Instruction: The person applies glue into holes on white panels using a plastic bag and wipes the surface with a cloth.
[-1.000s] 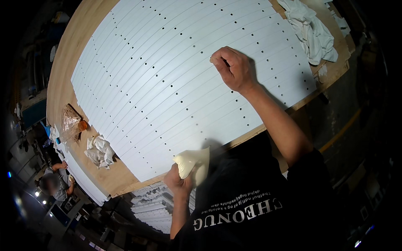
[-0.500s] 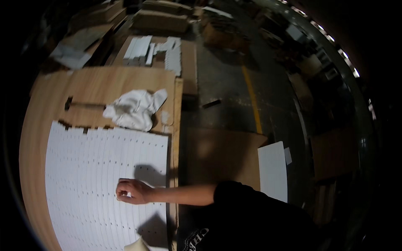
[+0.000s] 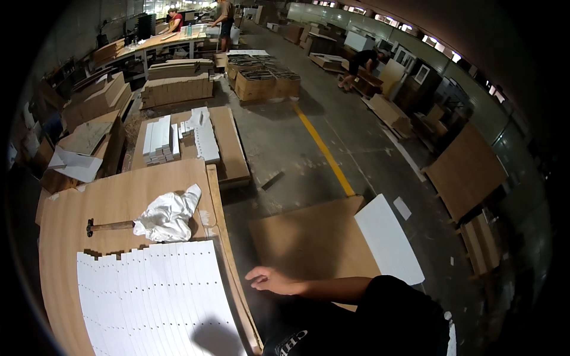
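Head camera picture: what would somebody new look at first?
Probably the row of white slats with small holes, lying on the wooden table at lower left. Just behind them a crumpled white cloth lies over a hammer. The right hand hangs open, off the table's edge.

There is one view, from a camera on the person's head. It looks down and forward, out over the near wooden table and far across the workshop floor. The table is close, at the lower left. The round lens bends straight edges near the dark rim.
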`<state>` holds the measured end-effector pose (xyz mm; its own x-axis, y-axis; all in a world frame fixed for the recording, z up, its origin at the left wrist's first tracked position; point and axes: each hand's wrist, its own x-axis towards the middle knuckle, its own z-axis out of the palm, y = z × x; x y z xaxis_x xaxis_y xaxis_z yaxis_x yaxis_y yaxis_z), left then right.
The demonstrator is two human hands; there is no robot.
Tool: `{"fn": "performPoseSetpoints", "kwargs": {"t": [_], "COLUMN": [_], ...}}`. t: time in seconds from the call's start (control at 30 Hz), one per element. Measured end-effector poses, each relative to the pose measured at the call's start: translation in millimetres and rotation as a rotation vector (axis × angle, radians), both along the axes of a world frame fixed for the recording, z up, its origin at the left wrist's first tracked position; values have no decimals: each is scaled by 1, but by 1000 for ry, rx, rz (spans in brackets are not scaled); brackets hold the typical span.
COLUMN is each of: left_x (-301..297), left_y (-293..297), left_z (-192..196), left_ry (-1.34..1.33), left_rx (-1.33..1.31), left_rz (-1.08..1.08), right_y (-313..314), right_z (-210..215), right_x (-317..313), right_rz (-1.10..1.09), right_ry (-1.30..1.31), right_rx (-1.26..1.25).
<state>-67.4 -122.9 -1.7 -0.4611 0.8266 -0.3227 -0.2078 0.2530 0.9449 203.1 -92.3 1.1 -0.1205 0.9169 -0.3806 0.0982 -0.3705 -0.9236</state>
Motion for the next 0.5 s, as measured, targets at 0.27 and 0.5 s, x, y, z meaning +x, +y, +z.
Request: {"fn": "performPoseSetpoints", "kwargs": {"t": [0.27, 0.5], "left_x": [7, 10], "left_y": [21, 22], "left_z": [1, -1], "left_ry": [-227, -331], "left_rx": [55, 97], "left_rz": [35, 136], "right_y": [28, 54], "right_z": [-19, 5], "right_x": [37, 68], "right_rz": [-68, -18], "right_ry": [106, 127], "right_rx": [66, -115]}}
